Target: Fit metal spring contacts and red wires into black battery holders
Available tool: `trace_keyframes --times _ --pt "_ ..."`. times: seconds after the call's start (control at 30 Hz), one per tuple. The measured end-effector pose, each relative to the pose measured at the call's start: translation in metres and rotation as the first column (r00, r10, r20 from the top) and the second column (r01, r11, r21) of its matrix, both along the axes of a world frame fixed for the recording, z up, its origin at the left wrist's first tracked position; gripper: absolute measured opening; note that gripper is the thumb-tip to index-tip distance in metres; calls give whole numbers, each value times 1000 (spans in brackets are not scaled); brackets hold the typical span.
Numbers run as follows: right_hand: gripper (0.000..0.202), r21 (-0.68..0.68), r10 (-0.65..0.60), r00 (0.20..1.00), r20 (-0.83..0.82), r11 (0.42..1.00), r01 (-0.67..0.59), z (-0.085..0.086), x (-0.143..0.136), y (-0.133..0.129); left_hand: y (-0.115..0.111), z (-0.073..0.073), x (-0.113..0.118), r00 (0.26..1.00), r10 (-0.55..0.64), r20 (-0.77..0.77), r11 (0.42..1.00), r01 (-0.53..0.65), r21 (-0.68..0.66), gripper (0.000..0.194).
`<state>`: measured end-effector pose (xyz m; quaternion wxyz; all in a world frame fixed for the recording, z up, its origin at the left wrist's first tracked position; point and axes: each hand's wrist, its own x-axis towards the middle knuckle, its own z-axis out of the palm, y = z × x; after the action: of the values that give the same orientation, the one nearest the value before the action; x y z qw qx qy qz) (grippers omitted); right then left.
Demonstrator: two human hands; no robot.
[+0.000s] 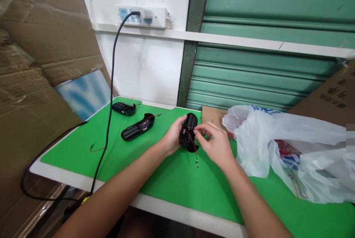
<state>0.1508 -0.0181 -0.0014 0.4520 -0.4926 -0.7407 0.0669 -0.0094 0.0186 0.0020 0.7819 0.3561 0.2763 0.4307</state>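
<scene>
My left hand (172, 137) is wrapped round the left side of a black plastic housing (189, 134) with a hollow, half-round upper part, held over the green mat (133, 169). A red wire (192, 140) runs across the housing and hangs past its lower end, with a small metal piece (197, 164) at its tip. My right hand (212, 140) pinches at the housing's right edge, thumb and forefinger together; what is between them is too small to make out. Two similar black housings (138, 127) (124, 109) with red wires lie to the left.
White plastic bags (257, 138) and a cardboard piece (213, 116) lie on the right. A black cable (113, 64) drops from the wall power strip (142, 16) across the mat. A loose thin wire (97, 150) lies at left. Large cardboard (41, 93) stands beside the table.
</scene>
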Motion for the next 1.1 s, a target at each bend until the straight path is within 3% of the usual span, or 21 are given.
trace_keyframes --times 0.7,0.93,1.1 --pt "12 11 -34 999 1 999 34 -4 0 2 -2 2 1 1000 19 9 1000 -19 17 40" --pt "12 14 -33 995 91 999 32 -3 1 1 -2 -1 6 981 192 -19 978 -189 86 39" --pt "12 50 -45 988 145 998 38 -3 0 0 0 -6 7 975 216 -45 960 -204 193 42"
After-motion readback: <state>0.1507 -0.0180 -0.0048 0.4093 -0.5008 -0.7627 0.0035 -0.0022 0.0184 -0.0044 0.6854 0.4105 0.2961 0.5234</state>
